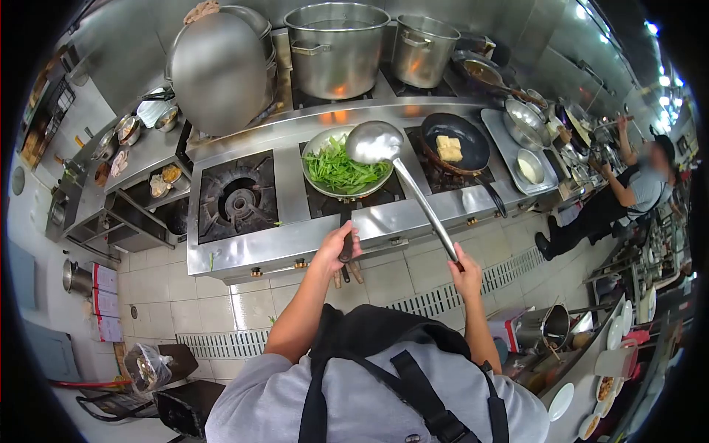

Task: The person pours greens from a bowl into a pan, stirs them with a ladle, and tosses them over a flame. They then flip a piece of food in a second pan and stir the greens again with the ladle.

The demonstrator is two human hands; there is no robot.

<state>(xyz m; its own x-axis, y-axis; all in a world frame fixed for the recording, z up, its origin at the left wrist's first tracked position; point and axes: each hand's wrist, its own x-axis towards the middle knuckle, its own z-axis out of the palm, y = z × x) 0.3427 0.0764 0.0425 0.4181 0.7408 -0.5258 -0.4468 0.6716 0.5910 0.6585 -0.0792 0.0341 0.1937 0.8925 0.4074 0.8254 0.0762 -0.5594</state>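
At scene centre, a steel gas range (290,184) is carrying a frying pan (323,139) near middle. Long steel ladle (375,142) is overlapping leafy greens (347,166), far right side; contact unclear. Keeping pan steady, ladle sweeping low, is probably working best. Left hand (341,246) is gripping pan, right hand (465,275) clasping ladle; both forearms are reaching forward.

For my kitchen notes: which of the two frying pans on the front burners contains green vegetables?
The left frying pan, held by the person's left hand, contains the green vegetables; the black frying pan holds yellowish blocks instead.
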